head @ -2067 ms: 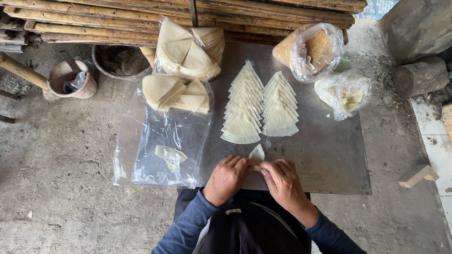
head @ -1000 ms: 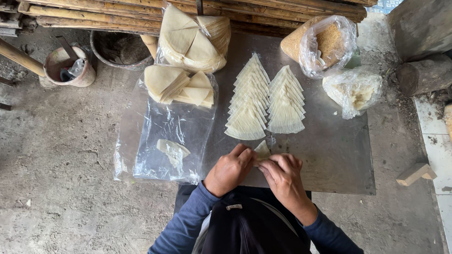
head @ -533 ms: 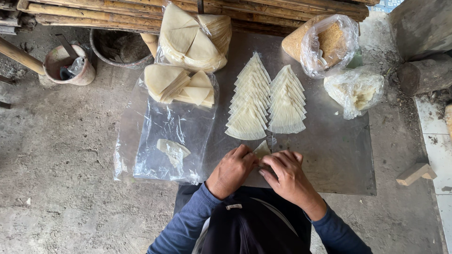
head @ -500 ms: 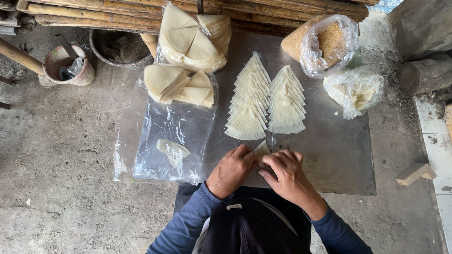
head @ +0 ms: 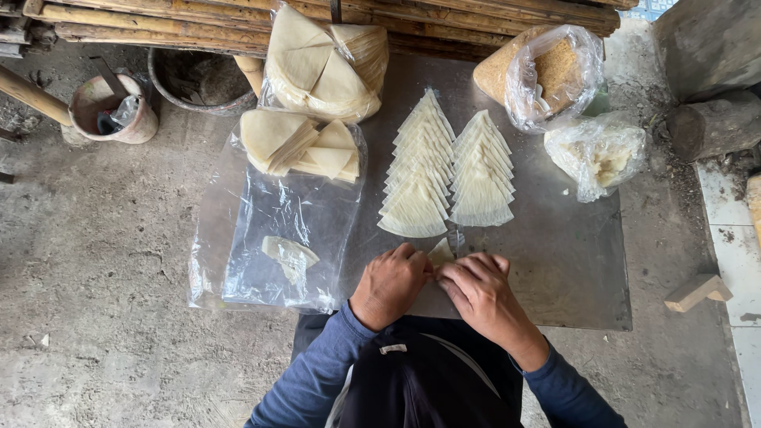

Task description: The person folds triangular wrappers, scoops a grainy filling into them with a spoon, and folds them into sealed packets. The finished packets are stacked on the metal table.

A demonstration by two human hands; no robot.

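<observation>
Both hands' grip, left hand (head: 390, 284) and right hand (head: 480, 292), pinches shut on one pastry wrapper (head: 441, 252) (pale, triangular).

Pale wrapper piece (head: 441, 252): only its tip shows between the left hand (head: 390, 285) and right hand (head: 481, 293); the rest lies under the fingers, so shape and fold cannot be told.

Fingertips of both hands curl under (grip itself out of sight).

Grey board (head: 571, 261): near edge hidden by the person's arms and dark torso.

Bamboo poles (head: 238, 16): cut off by the top edge.

Dark bucket (head: 198, 79): partly under the poles, contents unreadable.

Small pot (head: 111, 107): what stands in it too small to tell.

Clouded bag (head: 598, 154): filling blurred behind plastic.
</observation>
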